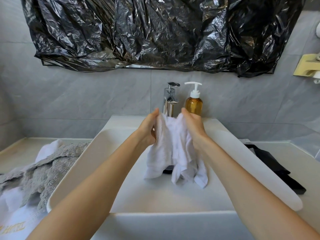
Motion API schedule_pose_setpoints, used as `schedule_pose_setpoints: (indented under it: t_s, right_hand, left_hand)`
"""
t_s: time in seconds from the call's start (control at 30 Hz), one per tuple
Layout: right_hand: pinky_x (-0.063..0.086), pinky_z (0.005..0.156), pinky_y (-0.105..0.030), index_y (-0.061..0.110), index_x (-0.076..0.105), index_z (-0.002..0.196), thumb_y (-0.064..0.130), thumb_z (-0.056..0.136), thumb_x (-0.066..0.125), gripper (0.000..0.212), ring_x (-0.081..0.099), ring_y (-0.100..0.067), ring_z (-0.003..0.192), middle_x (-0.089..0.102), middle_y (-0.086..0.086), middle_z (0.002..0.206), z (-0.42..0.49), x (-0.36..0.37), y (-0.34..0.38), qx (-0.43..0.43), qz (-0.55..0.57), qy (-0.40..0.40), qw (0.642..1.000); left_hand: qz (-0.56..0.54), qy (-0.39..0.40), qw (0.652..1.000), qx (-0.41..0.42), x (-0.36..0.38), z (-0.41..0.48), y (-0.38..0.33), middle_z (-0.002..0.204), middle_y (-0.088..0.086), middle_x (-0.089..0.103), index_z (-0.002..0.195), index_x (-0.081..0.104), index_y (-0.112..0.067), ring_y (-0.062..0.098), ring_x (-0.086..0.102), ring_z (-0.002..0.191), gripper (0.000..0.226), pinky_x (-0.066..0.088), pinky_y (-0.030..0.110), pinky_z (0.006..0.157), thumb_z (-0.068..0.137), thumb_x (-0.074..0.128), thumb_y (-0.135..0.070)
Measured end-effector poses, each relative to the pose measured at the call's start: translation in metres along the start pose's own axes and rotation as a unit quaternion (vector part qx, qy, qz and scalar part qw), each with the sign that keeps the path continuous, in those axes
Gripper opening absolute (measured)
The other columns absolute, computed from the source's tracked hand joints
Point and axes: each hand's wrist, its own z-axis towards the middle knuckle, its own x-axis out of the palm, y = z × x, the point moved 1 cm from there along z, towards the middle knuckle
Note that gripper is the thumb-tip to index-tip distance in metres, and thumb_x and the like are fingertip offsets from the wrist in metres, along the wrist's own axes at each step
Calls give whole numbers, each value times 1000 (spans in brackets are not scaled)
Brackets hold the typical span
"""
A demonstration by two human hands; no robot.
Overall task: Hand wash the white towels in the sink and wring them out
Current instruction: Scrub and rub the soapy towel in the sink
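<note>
White towel [174, 146] hangs bunched above the sink [155, 196], held up between both hands in front of the faucet [170, 99]. The left hand [149, 129] grips the towel's left upper edge, thumb on the near side and fingers curled into the cloth; the right hand [194, 127] grips the right upper edge the same way, fingers folded round the fabric. Both hands sit close together, with a gathered ridge of cloth between them. The towel's lower corners droop in several folds toward the basin floor, and a dark drain [168, 168] shows just behind those folds; whether the tips touch the basin I cannot tell.

Behind the sink, the chrome faucet stands at the back rim, and an amber soap bottle [194, 104] with a white pump stands just to its right. Left of the sink, a grey towel [45, 167] lies heaped on the counter, touching the basin's left rim, with more white cloth [15, 213] under and beside it, one piece bearing gold lettering too blurred to read. Right of the sink, a black item [277, 170] lies on the counter along the basin's right rim. Above the sink, crumpled black plastic sheeting [155, 32] covers the wall.
</note>
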Motion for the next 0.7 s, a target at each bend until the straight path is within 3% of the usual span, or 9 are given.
schedule_pose_setpoints:
  t_s: [0.1,0.23,0.37,0.43,0.5,0.53,0.6,0.63,0.7]
  right_hand:
    - [34,59,-30,18,42,63,31,101,44,41,47,-20,67,50,-1,64,-20,37,-7,-109,-111,29,987]
    - [37,64,-35,12,52,74,31,103,34,39,59,-36,85,66,-18,88,-31,47,-7,-159,-227,-96,956]
    - [38,68,-34,5,64,88,31,103,32,44,59,-38,93,67,-20,98,-20,42,-5,-114,-211,-106,965]
    - [36,69,-32,6,63,83,32,103,34,43,60,-36,94,67,-20,97,-7,29,-6,-78,-179,-107,975]
    - [33,61,-31,7,54,68,34,102,41,45,56,-31,79,62,-15,77,11,5,-5,-46,-116,-97,987]
    - [31,55,-30,9,47,59,35,101,45,49,49,-26,67,53,-8,64,17,-8,-5,-40,-84,-85,992]
    - [26,48,-22,11,39,53,33,98,52,52,36,-15,55,36,-1,56,19,-24,-1,-47,-60,-41,996]
    - [32,51,-20,6,47,54,31,97,55,50,41,-14,56,41,-2,57,19,-25,2,-55,-44,-4,998]
    - [49,70,-26,3,70,66,19,97,55,38,59,-16,70,62,-7,70,17,-21,6,-46,25,103,993]
  left_hand:
    - [-5,-6,1000,14,6,1,15,60,2,65,76,60,-13,13,65,57,40,51,21,52,102,45,-40]
    - [-12,-25,999,31,19,2,23,60,2,48,66,47,-16,16,49,59,31,40,23,52,96,48,-21]
    - [81,-32,996,27,16,6,21,64,5,49,65,48,-17,19,48,60,27,37,26,54,91,51,-19]
    - [95,31,995,-5,13,-4,14,61,5,56,68,55,-16,20,56,57,32,42,24,53,96,49,-29]
    - [168,76,982,-30,5,-11,1,61,1,65,76,64,-13,15,63,55,45,48,23,57,96,48,-50]
    - [224,76,971,-25,-1,-11,-5,68,-1,69,87,68,-12,12,67,61,53,51,23,61,90,50,-62]
    - [352,61,934,-7,-5,-14,-11,104,-2,70,122,60,-17,15,69,94,90,54,32,86,68,51,-88]
    - [406,59,912,9,-4,-16,-12,123,-4,62,132,51,-25,17,61,112,104,49,39,98,57,47,-96]
    - [455,99,883,61,1,-19,-10,143,-9,46,138,45,-35,16,43,133,104,35,47,112,56,41,-99]
